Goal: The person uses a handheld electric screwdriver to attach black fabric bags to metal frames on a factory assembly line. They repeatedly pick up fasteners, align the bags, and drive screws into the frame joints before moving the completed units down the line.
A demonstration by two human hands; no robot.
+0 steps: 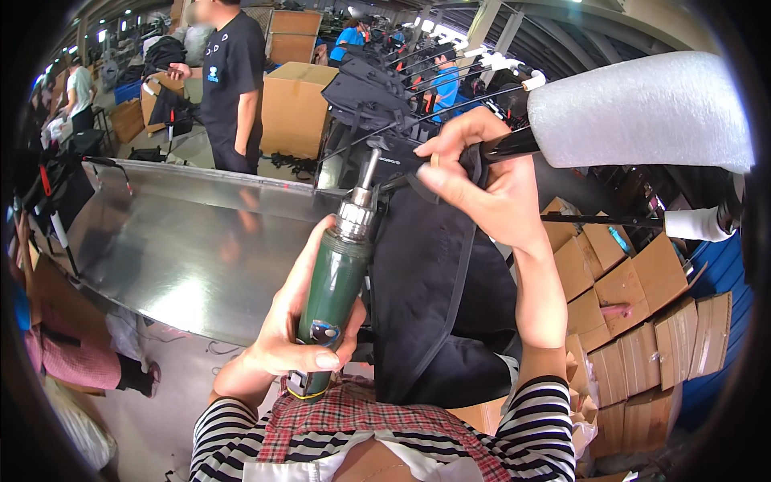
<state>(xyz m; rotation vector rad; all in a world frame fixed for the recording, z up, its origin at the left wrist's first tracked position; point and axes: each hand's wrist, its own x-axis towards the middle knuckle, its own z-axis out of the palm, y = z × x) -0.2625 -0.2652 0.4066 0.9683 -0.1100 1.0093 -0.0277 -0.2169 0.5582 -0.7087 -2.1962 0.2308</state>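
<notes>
Gripping the green power screwdriver (pixel 333 285) with left-hand fingers (pixel 301 353) clamped while the right hand (pixel 482 181) pinches the black fabric assembly (pixel 434 281), its bit could slip and gouge fabric.

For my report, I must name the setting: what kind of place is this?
Probably a factory assembly floor. The left hand holds a green power screwdriver over a long metal table; cardboard boxes are stacked at the right, and other workers stand among more cartons.

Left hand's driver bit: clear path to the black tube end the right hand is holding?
Probably yes. The left hand holds the green driver upright, bit just below the black tube in the right hand; nothing visible lies between.
</notes>
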